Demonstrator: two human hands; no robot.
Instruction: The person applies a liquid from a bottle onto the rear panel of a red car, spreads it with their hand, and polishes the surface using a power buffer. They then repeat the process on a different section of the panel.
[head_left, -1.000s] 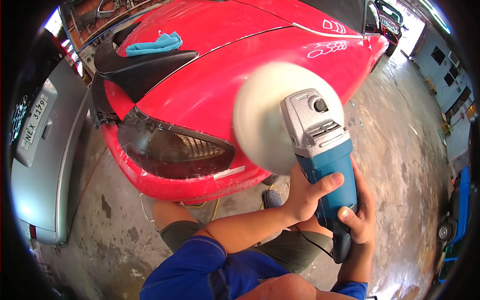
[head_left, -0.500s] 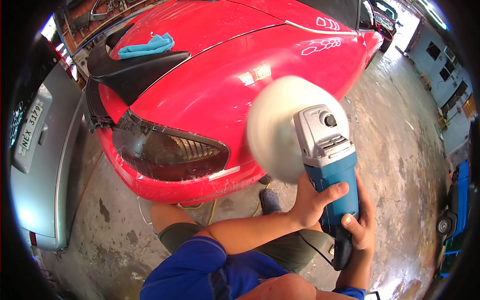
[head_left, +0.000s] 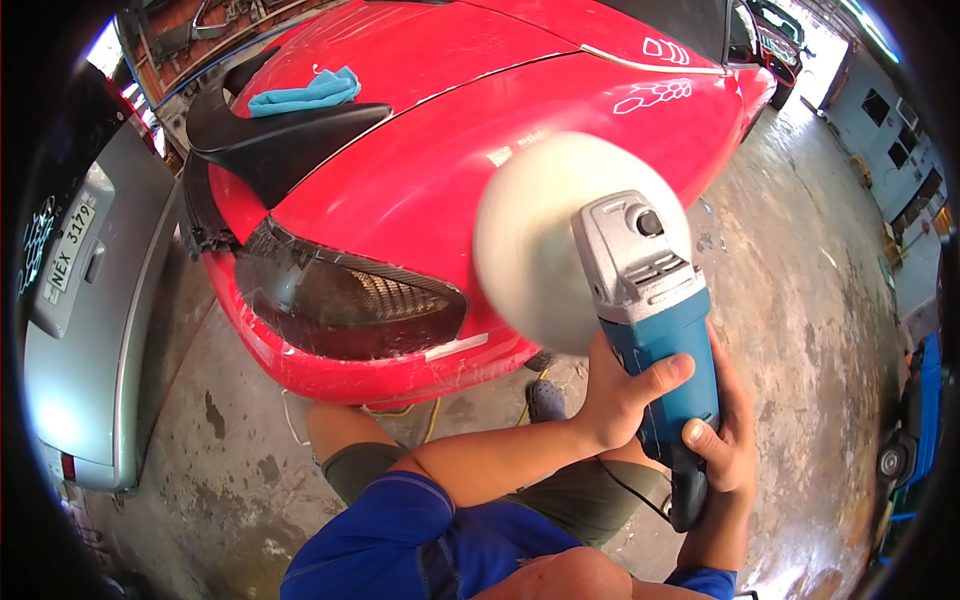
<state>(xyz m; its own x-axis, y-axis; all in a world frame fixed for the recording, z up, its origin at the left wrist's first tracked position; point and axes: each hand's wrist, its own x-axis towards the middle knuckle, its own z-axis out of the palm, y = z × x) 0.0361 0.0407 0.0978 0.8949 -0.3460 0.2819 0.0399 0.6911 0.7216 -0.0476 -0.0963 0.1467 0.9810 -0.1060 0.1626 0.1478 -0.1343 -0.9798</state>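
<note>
Both my hands grip an electric polisher [head_left: 662,340] with a silver head and a teal body. My left hand [head_left: 622,402] is closed around the body just behind the head, thumb lying over the top. Farther back, my right hand [head_left: 733,432] wraps the rear of the body near the black handle, from which a dark cord runs down. The large round white pad [head_left: 530,235] under the head looks smeared, as in spinning. It overlaps the red car's front fender [head_left: 440,190], right of the dark headlight [head_left: 345,300]; its underside is hidden.
A blue cloth [head_left: 305,93] lies on the black trim by the hood. At left stands a silver vehicle [head_left: 85,330] with a licence plate. Yellow cord [head_left: 433,418] runs over the stained concrete floor [head_left: 800,370] below the bumper. A blue vehicle [head_left: 928,400] is at far right.
The polisher has moved slightly left and up across the fender, both hands still on it. The car sits a little farther right in view.
</note>
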